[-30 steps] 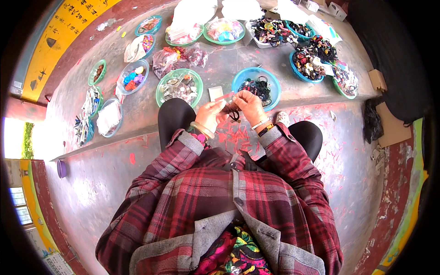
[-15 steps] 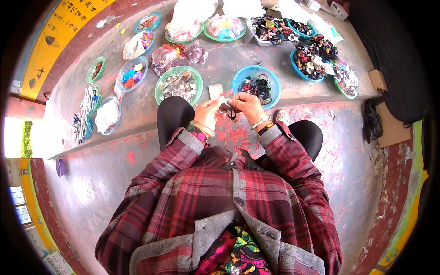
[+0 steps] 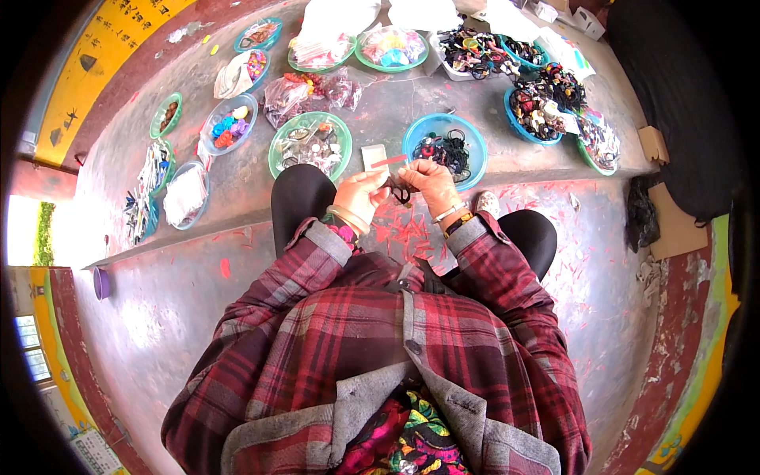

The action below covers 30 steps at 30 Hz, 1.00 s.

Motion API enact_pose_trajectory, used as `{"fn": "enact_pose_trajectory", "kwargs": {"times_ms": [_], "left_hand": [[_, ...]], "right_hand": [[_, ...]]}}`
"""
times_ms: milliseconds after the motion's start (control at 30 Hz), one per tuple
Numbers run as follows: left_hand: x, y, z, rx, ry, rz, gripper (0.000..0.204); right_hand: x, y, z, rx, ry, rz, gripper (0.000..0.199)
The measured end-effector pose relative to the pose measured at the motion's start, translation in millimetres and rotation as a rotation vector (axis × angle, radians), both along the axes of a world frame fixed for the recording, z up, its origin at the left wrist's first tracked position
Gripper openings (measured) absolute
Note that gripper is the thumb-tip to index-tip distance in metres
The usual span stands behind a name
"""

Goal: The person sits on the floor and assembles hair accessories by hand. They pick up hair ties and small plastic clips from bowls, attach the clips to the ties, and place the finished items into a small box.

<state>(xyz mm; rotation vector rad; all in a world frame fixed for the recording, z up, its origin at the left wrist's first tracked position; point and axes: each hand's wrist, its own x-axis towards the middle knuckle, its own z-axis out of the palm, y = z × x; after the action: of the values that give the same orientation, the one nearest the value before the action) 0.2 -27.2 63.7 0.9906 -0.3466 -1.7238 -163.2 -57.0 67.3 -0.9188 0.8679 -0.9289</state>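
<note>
My left hand [image 3: 359,195] and my right hand [image 3: 431,187] meet in front of my knees, fingers closed in a pinch. Between them hangs a small dark hair tie [image 3: 401,192], its loop dangling below the fingertips. A narrow red strip [image 3: 389,161] spans the gap above, reaching toward the fingers of both hands; which fingers grip it is too small to tell. Just beyond are a blue basin [image 3: 408,134] of black hair ties [image 3: 446,153], a green basin [image 3: 343,148] of small pale and metallic pieces, and a small cream tray [image 3: 372,153].
Basins of hair ties [image 3: 535,111] crowd the far right. Farther back and left are bowls with colourful pieces [image 3: 229,131], plastic bags [image 3: 301,96] and white packets [image 3: 187,196]. Red strips [image 3: 408,232] litter the lower floor below a raised ledge. A black bag [image 3: 643,214] lies right.
The red strip now stands out more fully between my hands, and the fingertips have shifted slightly. The hair tie still hangs there; the basins stay in place.
</note>
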Motion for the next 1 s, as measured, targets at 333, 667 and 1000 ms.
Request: {"fn": "enact_pose_trajectory", "kwargs": {"times_ms": [333, 667, 1000], "left_hand": [[0.9, 1.1, 1.9, -0.06, -0.021, 0.036, 0.012], [-3.0, 0.8, 6.0, -0.106, 0.007, 0.06, 0.015], [3.3, -2.3, -2.5, -0.137, 0.022, 0.031, 0.019]], "right_hand": [[2.9, 1.2, 1.6, -0.07, 0.038, 0.015, 0.007], [5.1, 0.5, -2.2, -0.054, -0.004, -0.055, 0.008], [4.3, 1.1, -1.2, -0.09, 0.044, -0.027, 0.013]]}}
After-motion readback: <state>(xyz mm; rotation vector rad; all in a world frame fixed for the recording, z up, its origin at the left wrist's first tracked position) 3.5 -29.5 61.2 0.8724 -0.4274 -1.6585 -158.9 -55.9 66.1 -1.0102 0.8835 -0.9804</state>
